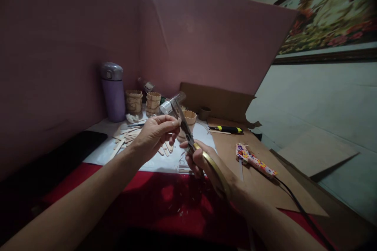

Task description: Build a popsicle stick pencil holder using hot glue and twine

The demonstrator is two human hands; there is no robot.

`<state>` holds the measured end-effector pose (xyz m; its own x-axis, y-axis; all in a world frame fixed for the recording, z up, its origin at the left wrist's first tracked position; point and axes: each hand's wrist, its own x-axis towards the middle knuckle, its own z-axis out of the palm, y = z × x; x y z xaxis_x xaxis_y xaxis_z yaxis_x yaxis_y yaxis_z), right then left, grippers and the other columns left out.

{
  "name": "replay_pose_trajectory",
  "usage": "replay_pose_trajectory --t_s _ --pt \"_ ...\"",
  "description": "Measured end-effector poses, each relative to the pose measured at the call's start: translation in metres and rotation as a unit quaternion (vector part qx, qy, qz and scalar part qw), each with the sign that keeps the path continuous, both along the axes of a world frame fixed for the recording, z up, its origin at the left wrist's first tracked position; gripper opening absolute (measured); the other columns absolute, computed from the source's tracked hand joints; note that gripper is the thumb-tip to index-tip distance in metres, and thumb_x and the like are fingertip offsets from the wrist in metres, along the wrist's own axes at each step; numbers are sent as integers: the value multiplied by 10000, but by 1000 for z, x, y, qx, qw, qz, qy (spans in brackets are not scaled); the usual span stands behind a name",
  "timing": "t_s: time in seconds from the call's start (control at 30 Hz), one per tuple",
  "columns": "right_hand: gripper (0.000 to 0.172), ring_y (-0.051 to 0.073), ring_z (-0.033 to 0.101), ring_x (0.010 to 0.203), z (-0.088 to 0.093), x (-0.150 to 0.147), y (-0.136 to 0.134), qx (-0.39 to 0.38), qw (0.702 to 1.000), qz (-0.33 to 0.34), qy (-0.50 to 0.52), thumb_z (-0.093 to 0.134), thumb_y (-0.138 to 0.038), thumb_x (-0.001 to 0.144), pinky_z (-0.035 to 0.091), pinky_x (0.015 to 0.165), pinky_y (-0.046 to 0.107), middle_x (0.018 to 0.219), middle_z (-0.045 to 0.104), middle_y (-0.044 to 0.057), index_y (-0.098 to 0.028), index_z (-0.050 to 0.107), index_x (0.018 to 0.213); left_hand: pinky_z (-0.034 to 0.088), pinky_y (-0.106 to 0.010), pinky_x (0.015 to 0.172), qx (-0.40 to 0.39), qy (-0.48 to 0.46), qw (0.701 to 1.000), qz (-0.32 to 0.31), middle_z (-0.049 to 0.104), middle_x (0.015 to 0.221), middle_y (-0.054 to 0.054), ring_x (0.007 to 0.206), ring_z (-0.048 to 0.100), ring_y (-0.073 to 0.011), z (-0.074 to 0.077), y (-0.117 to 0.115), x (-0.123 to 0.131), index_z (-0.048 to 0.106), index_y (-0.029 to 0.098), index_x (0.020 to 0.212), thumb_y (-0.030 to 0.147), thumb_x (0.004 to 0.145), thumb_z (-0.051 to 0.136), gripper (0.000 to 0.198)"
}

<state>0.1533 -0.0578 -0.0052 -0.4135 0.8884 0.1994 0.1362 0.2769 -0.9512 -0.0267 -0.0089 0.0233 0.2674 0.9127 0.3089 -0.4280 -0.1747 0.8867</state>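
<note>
My right hand (226, 169) is wrapped round the gold handles of a pair of scissors (188, 136), whose blades point up and away, slightly parted. Close beside the blades, my left hand (154, 135) has thumb and fingers pinched together. A small pale piece seems to be at its fingertips, too small to name. Beneath and left of the hands, several wooden craft sticks (126, 138) lie scattered on white paper (101, 153). Behind the scissors are a clear plastic bottle (173, 103) and a scallop-rimmed wooden cup (191, 116), both partly hidden.
Left and back stand a purple tumbler (114, 100) and two stick-covered cups, one outer (134, 102) and one inner (153, 104). On the right, brown cardboard (224, 147) bears a yellow-black utility knife (229, 129) and a flowered glue gun (255, 161) with a cord. Small scraps dot the red cloth (173, 194).
</note>
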Motion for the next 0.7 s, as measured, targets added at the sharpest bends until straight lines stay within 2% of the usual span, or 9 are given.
replay_pose_trajectory --t_s 0.7 --pt "815 86 348 519 2 0 -1 -13 1000 10 -4 466 -859 742 312 475 233 680 438 -47 -159 501 1158 394 -176 390 12 38 999 -11 592 555 -5 409 493 -61 5 0 -5 601 122 603 259 702 769 238"
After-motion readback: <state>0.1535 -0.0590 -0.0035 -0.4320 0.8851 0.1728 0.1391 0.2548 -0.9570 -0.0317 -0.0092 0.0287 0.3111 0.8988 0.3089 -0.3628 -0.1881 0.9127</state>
